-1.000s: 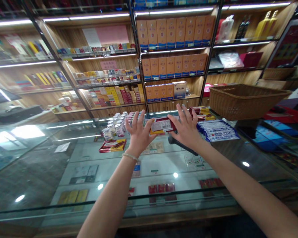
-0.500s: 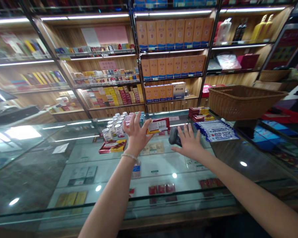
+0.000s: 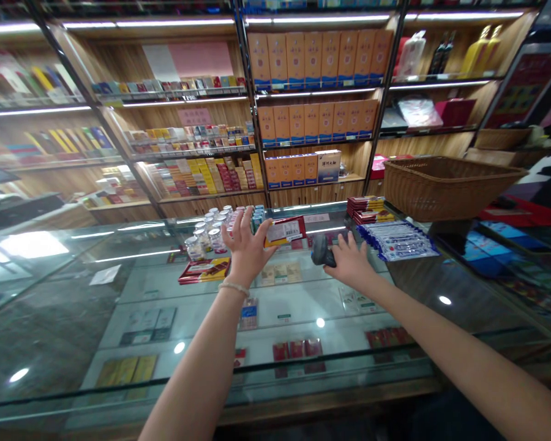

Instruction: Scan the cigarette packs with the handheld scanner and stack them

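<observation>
The red-and-yellow packet [image 3: 285, 231] lay label up on the glass counter [image 3: 282, 334], its near end between the spread thumb and fingers of my left hand [image 3: 247, 250], though I cannot tell how firmly they pressed it. Just to its right my right hand [image 3: 350, 262] had its fingers around the dark handheld scanner [image 3: 322, 251], beside the blue-and-white packets [image 3: 397, 240], with the wicker basket [image 3: 447, 190] beyond them.

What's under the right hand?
A dark scanner: its head sticks out past the right hand. The hand covers the handle, so how firmly it's gripped can't be seen. The glass counter shows around both.
</observation>
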{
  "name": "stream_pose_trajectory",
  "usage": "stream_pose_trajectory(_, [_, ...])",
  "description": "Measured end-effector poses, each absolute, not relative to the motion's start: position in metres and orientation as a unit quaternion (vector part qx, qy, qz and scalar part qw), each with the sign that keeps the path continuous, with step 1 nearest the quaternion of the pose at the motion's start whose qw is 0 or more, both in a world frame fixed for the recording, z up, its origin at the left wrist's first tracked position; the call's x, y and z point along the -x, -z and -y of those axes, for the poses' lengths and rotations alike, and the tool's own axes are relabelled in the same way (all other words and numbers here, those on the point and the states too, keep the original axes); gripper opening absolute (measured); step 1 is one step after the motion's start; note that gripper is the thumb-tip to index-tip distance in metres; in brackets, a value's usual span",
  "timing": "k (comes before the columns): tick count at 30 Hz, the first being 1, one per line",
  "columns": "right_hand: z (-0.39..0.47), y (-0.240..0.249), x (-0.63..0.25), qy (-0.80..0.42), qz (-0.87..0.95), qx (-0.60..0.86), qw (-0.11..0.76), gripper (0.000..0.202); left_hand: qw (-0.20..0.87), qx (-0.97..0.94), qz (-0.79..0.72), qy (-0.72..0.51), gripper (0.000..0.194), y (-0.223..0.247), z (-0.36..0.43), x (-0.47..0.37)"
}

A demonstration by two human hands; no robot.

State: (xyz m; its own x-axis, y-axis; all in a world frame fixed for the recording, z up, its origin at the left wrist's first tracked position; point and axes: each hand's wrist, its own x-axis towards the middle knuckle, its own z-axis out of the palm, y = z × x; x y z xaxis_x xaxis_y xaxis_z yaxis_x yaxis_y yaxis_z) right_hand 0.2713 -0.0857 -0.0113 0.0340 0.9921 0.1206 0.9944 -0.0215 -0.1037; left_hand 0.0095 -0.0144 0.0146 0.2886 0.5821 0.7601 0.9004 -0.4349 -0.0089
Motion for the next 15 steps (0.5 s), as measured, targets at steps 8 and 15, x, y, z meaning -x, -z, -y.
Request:
stream_pose_trajectory(8, [0.077, -0.016, -0.273, -0.022, 0.704, 0.683, 0.192, 0.039, 0.228, 0.759, 0.506, 0.341, 0.065, -0.011, 0.010, -0.004])
stream_pose_trajectory(15, [0.099, -0.036, -0.266, -0.104, 0.682, 0.669, 0.277, 0.038, 0.219, 0.744, 0.527, 0.346, 0.070, -0.009, 0.008, -0.001])
